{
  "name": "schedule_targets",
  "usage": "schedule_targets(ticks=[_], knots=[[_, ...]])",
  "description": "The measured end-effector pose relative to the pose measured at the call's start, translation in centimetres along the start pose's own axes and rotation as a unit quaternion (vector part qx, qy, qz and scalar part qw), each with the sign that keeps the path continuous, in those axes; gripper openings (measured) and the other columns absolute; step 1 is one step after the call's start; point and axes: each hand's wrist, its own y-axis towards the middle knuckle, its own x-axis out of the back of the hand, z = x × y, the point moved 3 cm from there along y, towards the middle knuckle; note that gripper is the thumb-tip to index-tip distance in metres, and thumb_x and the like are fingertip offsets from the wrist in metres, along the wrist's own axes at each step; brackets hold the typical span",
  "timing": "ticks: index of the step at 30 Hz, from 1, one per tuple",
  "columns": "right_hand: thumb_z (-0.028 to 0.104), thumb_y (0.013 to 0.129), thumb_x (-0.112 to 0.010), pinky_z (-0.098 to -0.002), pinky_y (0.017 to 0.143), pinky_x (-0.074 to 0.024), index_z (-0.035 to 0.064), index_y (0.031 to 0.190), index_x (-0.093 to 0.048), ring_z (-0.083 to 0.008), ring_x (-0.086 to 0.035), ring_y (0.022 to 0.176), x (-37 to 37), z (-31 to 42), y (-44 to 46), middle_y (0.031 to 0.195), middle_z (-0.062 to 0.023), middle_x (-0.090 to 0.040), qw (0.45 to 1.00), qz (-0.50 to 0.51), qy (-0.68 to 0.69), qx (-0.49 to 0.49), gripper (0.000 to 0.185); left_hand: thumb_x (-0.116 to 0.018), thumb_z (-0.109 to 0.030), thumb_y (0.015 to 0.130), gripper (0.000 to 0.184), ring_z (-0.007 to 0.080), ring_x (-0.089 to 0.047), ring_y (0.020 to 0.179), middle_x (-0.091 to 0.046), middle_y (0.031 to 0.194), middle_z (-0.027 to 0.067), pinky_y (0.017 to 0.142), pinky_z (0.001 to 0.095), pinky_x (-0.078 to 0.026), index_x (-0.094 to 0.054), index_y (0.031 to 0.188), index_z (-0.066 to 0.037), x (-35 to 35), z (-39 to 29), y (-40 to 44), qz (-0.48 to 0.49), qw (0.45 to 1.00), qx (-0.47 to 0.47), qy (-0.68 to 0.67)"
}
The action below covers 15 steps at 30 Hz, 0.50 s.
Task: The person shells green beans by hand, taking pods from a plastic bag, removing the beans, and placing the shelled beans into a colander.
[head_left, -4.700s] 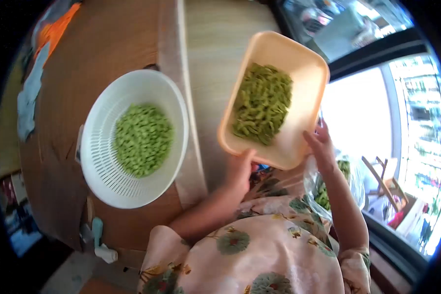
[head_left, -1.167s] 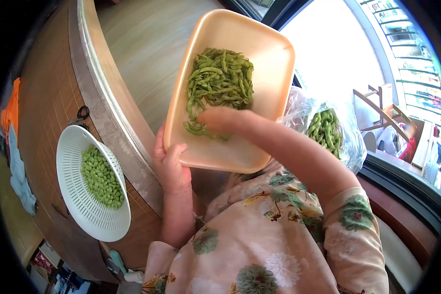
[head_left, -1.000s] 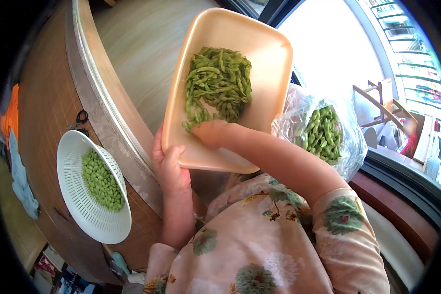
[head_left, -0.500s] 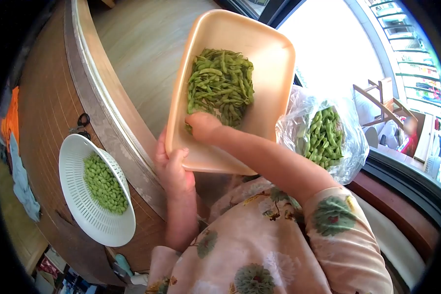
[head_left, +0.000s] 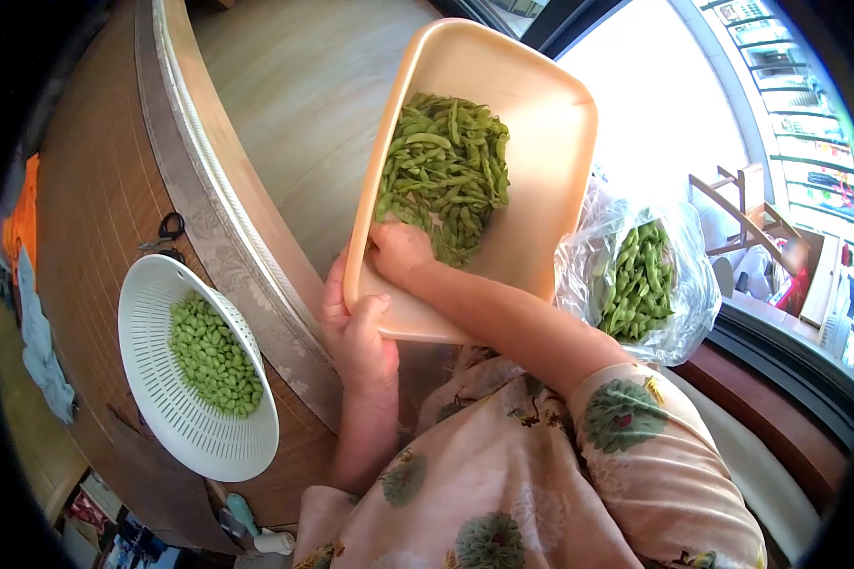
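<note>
A peach-coloured plastic basin [head_left: 531,171] is tilted in front of me, with my left hand [head_left: 362,337] gripping its near left corner, thumb over the rim. Inside lies a heap of green edamame pods [head_left: 446,161]. My right hand [head_left: 403,251] reaches into the basin at the heap's near edge, close to the left wall. Its fingers are curled and closed; whatever they hold is hidden. On the left, a white colander [head_left: 147,379] contains shelled green beans [head_left: 213,360]. A clear plastic bag [head_left: 697,308] to the right of the basin holds plumper pods [head_left: 640,280].
Black-handled scissors [head_left: 169,228] lie on the brown mat [head_left: 95,247] behind the colander. Orange cloth [head_left: 24,223] and light-blue cloth [head_left: 43,351] are at the far left. A window frame [head_left: 769,332] runs along the right, with a wooden folding stand [head_left: 745,213] beyond it.
The view has shifted a little, so most things appear farther right. My right hand has moved slightly closer to the basin's left wall. My left hand keeps its grip on the corner.
</note>
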Motion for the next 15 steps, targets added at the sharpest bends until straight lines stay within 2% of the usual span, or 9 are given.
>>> schedule_targets(ticks=[3, 6, 10, 13, 15], knots=[[0.017, 0.077, -0.06, -0.0455, 0.068, -0.0503, 0.01, 0.082, -0.066, -0.0341, -0.064, 0.075, 0.9, -0.1, -0.2, 0.078, -0.0144, -0.066, 1.0, 0.001, 0.025, -0.013, 0.01, -0.046, 0.008, 0.068, 0.06, 0.0222, -0.055, 0.112, -0.056, 0.121, 0.0143, 0.1, 0.0334, -0.043, -0.051, 0.127, 0.005, -0.4, -0.3, -0.1, -0.006, 1.0, 0.001, -0.012], [0.017, 0.076, -0.061, -0.0437, 0.068, -0.0497, 0.0093, 0.081, -0.065, -0.0332, -0.064, 0.075, 3.5, -0.6, 0.2, 0.079, -0.0131, -0.066, 0.999, -0.037, 0.03, -0.019, 0.01, -0.046, 0.009, 0.068, 0.06, 0.0221, -0.055, 0.111, -0.056, 0.121, 0.0145, 0.098, 0.033, -0.044, -0.05, 0.127, 0.005, -0.4, -0.3, 0.0, -0.005, 1.0, 0.004, 0.007], [0.014, 0.075, -0.061, -0.0395, 0.07, -0.0502, 0.006, 0.082, -0.065, -0.0315, -0.063, 0.076, 8.2, -0.5, 1.9, 0.079, -0.0137, -0.066, 0.996, 0.041, 0.078, -0.031, 0.011, -0.044, 0.01, 0.069, 0.059, 0.022, -0.056, 0.11, -0.056, 0.121, 0.0147, 0.096, 0.0324, -0.045, -0.05, 0.127, 0.006, -0.5, -0.3, 0.0, -0.003, 1.0, 0.013, 0.009], [0.013, 0.076, -0.058, -0.0422, 0.078, -0.0506, 0.0094, 0.087, -0.067, -0.0323, -0.063, 0.09, 10.0, 0.3, 2.9, 0.089, -0.0144, -0.066, 0.99, 0.111, 0.085, -0.01, 0.015, -0.043, 0.01, 0.069, 0.06, 0.0222, -0.056, 0.109, -0.056, 0.121, 0.015, 0.096, 0.0326, -0.046, -0.049, 0.128, 0.005, -0.5, -0.3, 0.0, -0.001, 1.0, 0.012, 0.006], [0.015, 0.079, -0.06, -0.0415, 0.081, -0.0508, 0.0102, 0.093, -0.069, -0.0314, -0.064, 0.093, 10.8, 0.9, 2.7, 0.093, -0.0138, -0.067, 0.992, 0.109, 0.054, 0.024, 0.017, -0.043, 0.01, 0.069, 0.06, 0.0227, -0.056, 0.11, -0.056, 0.121, 0.0154, 0.096, 0.033, -0.046, -0.048, 0.129, 0.005, -0.7, -0.3, 0.1, -0.005, 1.0, 0.009, 0.014]])
